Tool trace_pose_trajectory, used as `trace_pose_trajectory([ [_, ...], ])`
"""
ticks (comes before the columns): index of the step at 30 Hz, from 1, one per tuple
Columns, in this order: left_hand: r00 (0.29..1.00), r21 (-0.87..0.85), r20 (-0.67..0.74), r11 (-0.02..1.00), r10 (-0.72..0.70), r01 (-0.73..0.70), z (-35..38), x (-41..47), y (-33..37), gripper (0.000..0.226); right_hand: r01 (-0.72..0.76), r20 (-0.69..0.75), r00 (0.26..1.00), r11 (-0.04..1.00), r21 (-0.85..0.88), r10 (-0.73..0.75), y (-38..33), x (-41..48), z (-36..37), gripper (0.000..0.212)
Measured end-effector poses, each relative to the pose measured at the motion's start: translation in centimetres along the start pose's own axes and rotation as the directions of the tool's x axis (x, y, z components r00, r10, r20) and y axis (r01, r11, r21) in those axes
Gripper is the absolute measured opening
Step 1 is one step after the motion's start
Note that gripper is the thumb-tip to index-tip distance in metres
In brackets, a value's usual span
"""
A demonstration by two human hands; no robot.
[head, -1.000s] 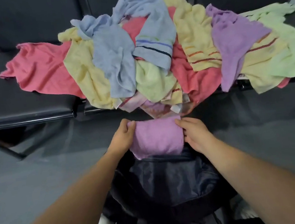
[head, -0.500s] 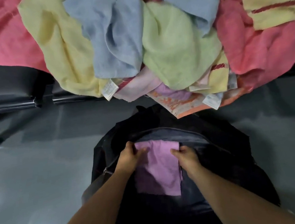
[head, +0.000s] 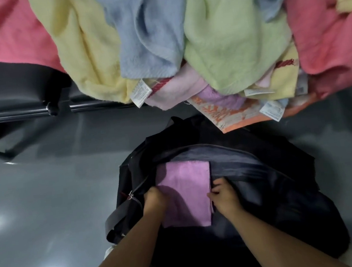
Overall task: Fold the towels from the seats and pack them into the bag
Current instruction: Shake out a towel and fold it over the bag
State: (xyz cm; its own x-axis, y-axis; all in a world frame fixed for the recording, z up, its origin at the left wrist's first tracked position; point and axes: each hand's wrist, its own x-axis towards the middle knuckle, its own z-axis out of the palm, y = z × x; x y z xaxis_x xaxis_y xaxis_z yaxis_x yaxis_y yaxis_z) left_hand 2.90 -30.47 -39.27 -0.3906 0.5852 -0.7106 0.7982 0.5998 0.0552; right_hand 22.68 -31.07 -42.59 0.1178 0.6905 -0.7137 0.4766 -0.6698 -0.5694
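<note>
A folded purple towel [head: 187, 189] lies inside the open black bag [head: 277, 187] on the floor. My left hand [head: 154, 200] grips the towel's left edge, fingers curled under it. My right hand [head: 223, 196] holds its right edge at the bag's inner lining. Above, a heap of loose towels covers the seat: a light blue towel [head: 147, 30], a yellow towel [head: 84, 47], a pale green towel [head: 235, 44] and pink towels [head: 3, 37]. Some hang over the seat's front edge.
The black seats [head: 5, 87] with a metal front rail [head: 13, 113] run across the top left. The grey glossy floor [head: 46, 204] surrounds the bag. An orange-patterned towel [head: 235, 115] dangles just above the bag's far rim.
The purple towel went from above the bag down into its opening. Both hands slid lower along its sides and pushed it deeper, and my head came closer to the bag.
</note>
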Motion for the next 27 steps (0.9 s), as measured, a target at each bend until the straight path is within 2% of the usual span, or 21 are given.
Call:
trace_pose_trajectory([
  [2,0.998,0.011,0.064,1.0,0.01,-0.011,-1.3,-1.4,0.3,0.043,-0.017,-0.008,1.0,1.0,-0.001,0.017,-0.9,-1.1,-0.5,0.028],
  [4,0.991,0.058,0.1,0.994,0.088,-0.094,-3.0,-3.0,0.9,0.05,-0.002,0.004,1.0,0.995,-0.095,0.002,-2.6,-2.5,-2.1,0.009],
  [6,0.973,0.057,0.117,0.977,0.197,-0.205,-5.5,-4.0,1.8,0.053,0.045,0.036,0.999,0.978,-0.203,-0.038,-4.8,-3.7,-4.3,0.027],
  [8,0.923,0.029,0.167,0.934,0.346,-0.356,-8.9,-5.9,3.5,0.039,0.091,0.053,0.995,0.959,-0.268,-0.08,-7.5,-5.1,-6.9,0.032],
  [10,0.871,-0.092,0.199,0.894,0.448,-0.439,-12.7,-8.7,5.3,0.022,0.143,0.04,0.99,0.947,-0.286,-0.137,-10.4,-6.6,-9.6,0.031],
  [13,0.822,-0.096,0.11,0.829,0.558,-0.55,-18.4,-12.9,7.2,0.022,0.236,0.05,0.972,0.931,-0.279,-0.231,-14.5,-9.5,-13.1,0.029],
  [17,0.744,-0.032,-0.029,0.743,0.668,-0.668,-24.4,-17.3,8.2,0.019,0.363,0.125,0.93,0.918,-0.163,-0.345,-19.6,-14.7,-17.1,0.007],
  [19,0.703,-0.063,-0.084,0.7,0.707,-0.712,-26.7,-19.2,8.5,0.018,0.442,0.15,0.893,0.889,-0.116,-0.425,-21.7,-17.3,-19.0,0.01],
  [24,0.583,-0.084,-0.355,0.596,0.731,-0.799,-30.6,-23.1,9.6,0.015,0.486,0.267,0.855,0.866,-0.114,-0.445,-26.0,-22.7,-23.8,0.02],
  [25,0.551,-0.064,-0.418,0.581,0.723,-0.811,-31.3,-23.5,10.1,0.015,0.52,0.24,0.84,0.848,-0.102,-0.486,-27.0,-23.2,-24.7,0.018],
  [27,0.487,0.008,-0.531,0.579,0.693,-0.815,-32.3,-23.7,11.1,0.015,0.587,0.08,0.809,0.807,-0.062,-0.582,-28.9,-23.4,-26.4,0.017],
])
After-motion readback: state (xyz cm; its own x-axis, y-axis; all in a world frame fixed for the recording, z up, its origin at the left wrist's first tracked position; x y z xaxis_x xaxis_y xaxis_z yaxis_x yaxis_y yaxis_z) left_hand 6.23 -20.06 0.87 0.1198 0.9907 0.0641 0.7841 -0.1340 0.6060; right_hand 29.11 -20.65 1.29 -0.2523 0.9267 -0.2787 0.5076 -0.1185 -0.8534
